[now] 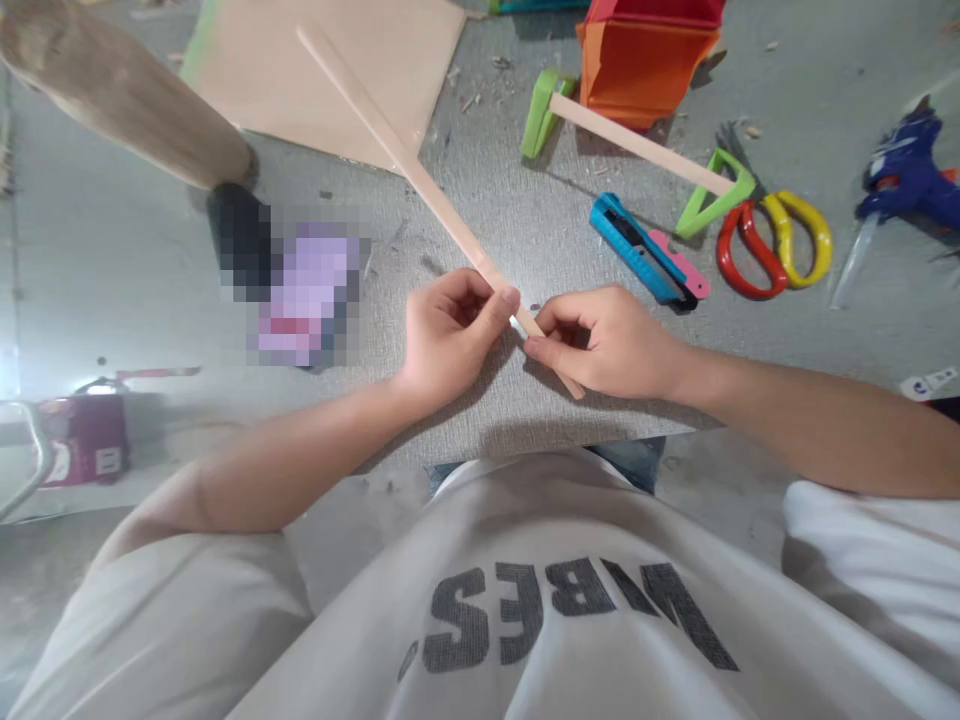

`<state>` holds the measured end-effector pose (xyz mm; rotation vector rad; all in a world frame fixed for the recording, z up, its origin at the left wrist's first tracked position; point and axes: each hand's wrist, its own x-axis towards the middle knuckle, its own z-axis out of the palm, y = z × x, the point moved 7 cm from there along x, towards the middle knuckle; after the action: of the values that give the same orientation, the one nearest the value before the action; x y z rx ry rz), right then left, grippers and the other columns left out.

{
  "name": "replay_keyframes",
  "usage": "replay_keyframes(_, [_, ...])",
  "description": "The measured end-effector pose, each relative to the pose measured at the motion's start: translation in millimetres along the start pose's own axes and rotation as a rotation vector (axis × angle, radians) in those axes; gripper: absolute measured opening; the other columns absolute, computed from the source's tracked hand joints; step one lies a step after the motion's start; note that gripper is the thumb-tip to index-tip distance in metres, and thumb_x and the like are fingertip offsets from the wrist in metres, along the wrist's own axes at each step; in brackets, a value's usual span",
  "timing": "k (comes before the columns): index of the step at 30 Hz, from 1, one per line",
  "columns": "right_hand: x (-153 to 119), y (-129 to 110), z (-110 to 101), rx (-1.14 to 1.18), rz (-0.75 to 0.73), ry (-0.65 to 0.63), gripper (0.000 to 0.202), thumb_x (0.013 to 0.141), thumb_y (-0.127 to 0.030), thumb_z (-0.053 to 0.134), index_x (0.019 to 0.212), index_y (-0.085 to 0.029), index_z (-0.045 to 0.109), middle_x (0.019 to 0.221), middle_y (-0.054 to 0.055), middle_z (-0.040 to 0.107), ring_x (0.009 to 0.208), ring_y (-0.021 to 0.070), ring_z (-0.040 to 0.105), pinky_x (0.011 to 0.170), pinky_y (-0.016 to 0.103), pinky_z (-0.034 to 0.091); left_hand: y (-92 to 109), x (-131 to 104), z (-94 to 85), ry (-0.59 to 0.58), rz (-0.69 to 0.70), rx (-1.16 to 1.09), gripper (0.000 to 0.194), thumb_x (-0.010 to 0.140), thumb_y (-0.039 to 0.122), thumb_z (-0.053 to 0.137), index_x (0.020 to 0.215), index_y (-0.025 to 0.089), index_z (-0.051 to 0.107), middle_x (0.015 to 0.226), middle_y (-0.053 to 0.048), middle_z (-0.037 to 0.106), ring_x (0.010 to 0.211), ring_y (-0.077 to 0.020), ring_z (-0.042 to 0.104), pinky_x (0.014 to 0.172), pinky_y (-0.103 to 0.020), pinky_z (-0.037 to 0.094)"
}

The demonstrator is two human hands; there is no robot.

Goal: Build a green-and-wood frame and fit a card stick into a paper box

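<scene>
A long, flat wooden strip [442, 207] slants across the table, its far end over a tan board and its near end by the table's front edge. My left hand [459, 335] pinches it between thumb and fingers below its middle. Closer to the near end, my right hand [600, 340] also grips the strip with thumb and fingertips. Beyond my right hand lie a blue box cutter [634, 245] and scissors with red and yellow handles [754, 245]. Another wooden strip [637, 140] has green triangular pieces at both ends.
The tan board [352, 75] lies at the back. A wooden cylinder with a black end [142, 95] is at the upper left, near a pixelated purple object [311, 290]. Orange folded paper [645, 70] stands at the back. A blue glue gun [907, 165] rests at the far right.
</scene>
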<state>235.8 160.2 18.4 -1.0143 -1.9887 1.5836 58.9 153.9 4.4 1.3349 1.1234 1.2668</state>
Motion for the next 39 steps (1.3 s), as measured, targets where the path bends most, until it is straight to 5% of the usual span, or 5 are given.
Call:
replay_keyframes(6, [0.8, -1.8, 2.9, 0.075, 0.039, -0.040, 0.041, 0.118, -0.047, 0.070, 0.084, -0.023, 0.069, 0.062, -0.002, 0.069, 0.056, 0.0134, 0.063, 0.061, 0.030, 0.044, 1.8, -1.1, 7.8, -0.095, -0.065, 0.032, 0.061, 0.099, 0.076, 0.096, 0.081, 0.021, 0.078, 0.075, -0.004, 0.079, 0.062, -0.0137, 0.069, 0.055, -0.026, 0.051])
replay_keyframes(11, [1.5, -1.7, -2.0, -0.047, 0.014, 0.006, 0.027, 0.103, -0.035, 0.081, 0.082, -0.022, 0.069, 0.068, -0.003, 0.068, 0.063, 0.0130, 0.058, 0.064, 0.031, 0.042, 1.5, 3.2, -3.5, 0.031, -0.030, 0.099, 0.062, 0.101, 0.069, 0.097, 0.071, 0.021, 0.069, 0.062, 0.002, 0.066, 0.055, -0.0098, 0.056, 0.052, -0.024, 0.045])
replay_keyframes(23, [1.1, 8.0, -0.2, 0.015, 0.077, -0.017, 0.029, 0.105, -0.046, 0.084, 0.089, -0.021, 0.078, 0.081, 0.003, 0.084, 0.073, 0.0174, 0.073, 0.071, 0.032, 0.052, 0.1, 4.2, 0.6, -0.061, -0.064, 0.118, 0.055, 0.104, 0.064, 0.094, 0.079, 0.019, 0.077, 0.067, -0.002, 0.075, 0.056, -0.0118, 0.065, 0.052, -0.023, 0.049])
replay_keyframes(30, [1.7, 7.2, 3.6, 0.118, 0.109, -0.095, 0.060, 0.112, -0.074, 0.079, 0.084, -0.021, 0.078, 0.082, 0.006, 0.085, 0.076, 0.0189, 0.080, 0.077, 0.032, 0.062, 2.4, 2.1, 13.5, -0.230, -0.088, -0.022, 0.058, 0.097, 0.074, 0.100, 0.092, 0.019, 0.083, 0.080, -0.005, 0.083, 0.069, -0.0165, 0.078, 0.061, -0.026, 0.063])
replay_keyframes(39, [0.4, 3.6, 3.8, 0.104, 0.099, -0.080, 0.046, 0.108, -0.059, 0.086, 0.084, -0.021, 0.077, 0.080, 0.005, 0.085, 0.076, 0.0180, 0.080, 0.075, 0.031, 0.060, 0.4, -1.8, 12.9, -0.214, -0.163, 0.037, 0.047, 0.101, 0.058, 0.097, 0.080, 0.019, 0.080, 0.070, -0.004, 0.080, 0.056, -0.0140, 0.070, 0.052, -0.025, 0.057])
